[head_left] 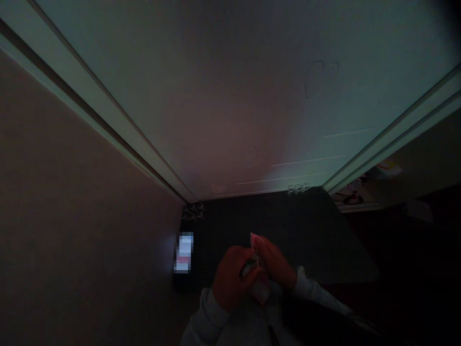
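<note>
The scene is very dark. My left hand (pixel 230 281) and my right hand (pixel 275 262) meet low in the middle, above a dark surface (pixel 306 230). Both are closed round a small pale object (pixel 254 276) with a shiny metallic bit; I cannot make out what it is. Light-coloured sleeves cover both wrists. A lit phone screen (pixel 183 252) lies just left of my left hand.
A large pale door or panel (pixel 234 96) with faint heart shapes rises ahead, framed by light trim (pixel 108 120). A plain wall (pixel 65 216) fills the left. At the right, some colourful printed items (pixel 356 192) sit near the frame.
</note>
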Demonstrator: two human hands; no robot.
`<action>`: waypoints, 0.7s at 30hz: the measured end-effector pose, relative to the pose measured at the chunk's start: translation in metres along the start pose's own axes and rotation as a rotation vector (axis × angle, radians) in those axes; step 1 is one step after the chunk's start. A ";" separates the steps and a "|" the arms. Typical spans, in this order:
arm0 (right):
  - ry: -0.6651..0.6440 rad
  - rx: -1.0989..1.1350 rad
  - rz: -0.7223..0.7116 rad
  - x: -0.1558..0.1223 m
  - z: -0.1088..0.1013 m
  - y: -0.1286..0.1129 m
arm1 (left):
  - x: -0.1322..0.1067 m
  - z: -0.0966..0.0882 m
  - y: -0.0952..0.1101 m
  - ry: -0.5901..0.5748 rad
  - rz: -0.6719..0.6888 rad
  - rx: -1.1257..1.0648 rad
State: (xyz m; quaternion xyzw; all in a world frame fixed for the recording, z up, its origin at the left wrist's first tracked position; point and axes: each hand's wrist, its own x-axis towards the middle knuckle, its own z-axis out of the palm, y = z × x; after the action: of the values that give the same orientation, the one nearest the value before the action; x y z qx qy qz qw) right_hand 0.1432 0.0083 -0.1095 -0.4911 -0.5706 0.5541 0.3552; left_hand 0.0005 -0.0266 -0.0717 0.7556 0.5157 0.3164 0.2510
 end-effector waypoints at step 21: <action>-0.245 0.105 -0.055 0.003 -0.033 0.036 | 0.009 -0.012 0.004 -0.345 0.162 0.087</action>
State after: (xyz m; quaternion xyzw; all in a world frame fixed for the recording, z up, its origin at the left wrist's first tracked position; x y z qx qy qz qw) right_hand 0.1798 0.0175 -0.1405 -0.3845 -0.5934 0.6290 0.3231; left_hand -0.0037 -0.0187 -0.0590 0.8478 0.4156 0.1789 0.2766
